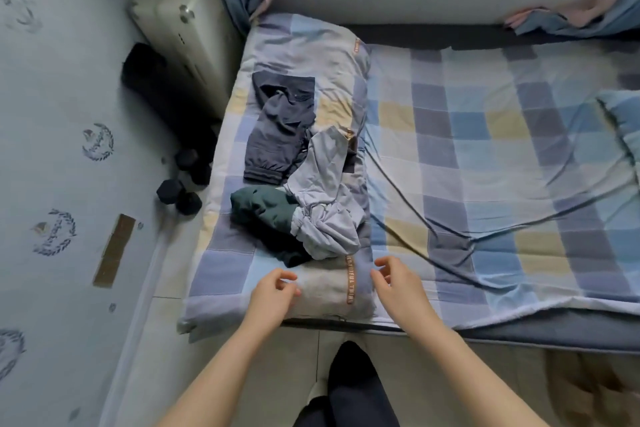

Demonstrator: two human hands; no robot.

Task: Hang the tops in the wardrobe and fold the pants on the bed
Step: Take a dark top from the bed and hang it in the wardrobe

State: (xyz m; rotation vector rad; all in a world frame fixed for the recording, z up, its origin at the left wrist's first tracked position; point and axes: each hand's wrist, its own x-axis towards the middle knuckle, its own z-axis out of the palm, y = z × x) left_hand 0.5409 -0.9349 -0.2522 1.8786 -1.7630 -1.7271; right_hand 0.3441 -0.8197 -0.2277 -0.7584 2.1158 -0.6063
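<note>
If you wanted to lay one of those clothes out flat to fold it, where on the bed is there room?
The checked sheet right of the folded quilt lies bare as far as the pillow. A smaller bare patch is the quilt's near end, under the left hand and right hand. The quilt's middle is crowded: navy pants, grey garment and green garment overlap.

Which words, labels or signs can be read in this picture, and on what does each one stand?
Orange strip on the folded quilt: capital letters, too blurred to read for sure.
Small orange tag at the quilt's far end: too small to read.
Wreath emblems on the wallpaper: their writing is too blurred to read.
</note>
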